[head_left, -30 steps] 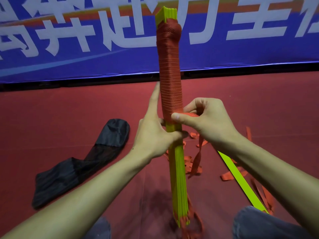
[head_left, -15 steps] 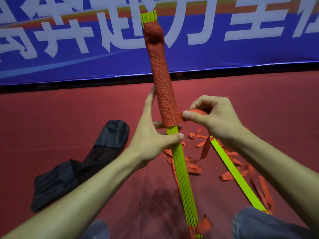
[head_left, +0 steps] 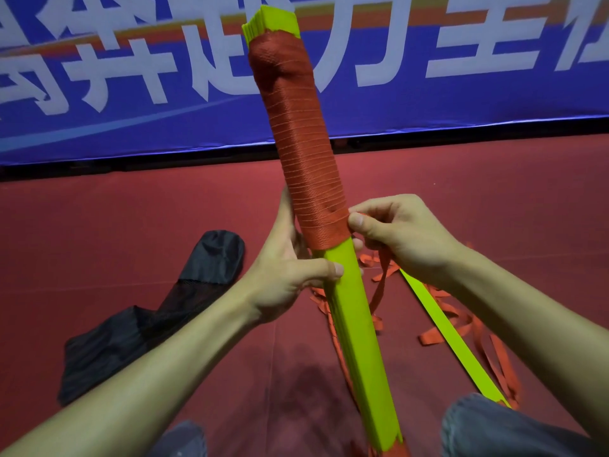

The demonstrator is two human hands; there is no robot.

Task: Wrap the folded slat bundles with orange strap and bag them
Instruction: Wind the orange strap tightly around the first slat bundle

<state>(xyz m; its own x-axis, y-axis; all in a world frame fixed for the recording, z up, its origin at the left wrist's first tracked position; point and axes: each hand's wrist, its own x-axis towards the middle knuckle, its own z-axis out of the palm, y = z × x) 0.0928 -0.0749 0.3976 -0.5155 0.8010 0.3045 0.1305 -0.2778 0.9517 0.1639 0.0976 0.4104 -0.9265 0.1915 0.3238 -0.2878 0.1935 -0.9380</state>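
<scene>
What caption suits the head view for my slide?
The left hand grips the slat bundle while the right hand pinches the orange strap at the wrap's lower edge; a bag lies nearby.

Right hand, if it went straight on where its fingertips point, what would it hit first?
Probably the slat bundle: the right hand, pinching the orange strap, points at its wrapped part, nearly touching.

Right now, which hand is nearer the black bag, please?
Left. The left hand grips the slat bundle, right of the black bag; the right hand pinches the orange strap farther right.
</scene>
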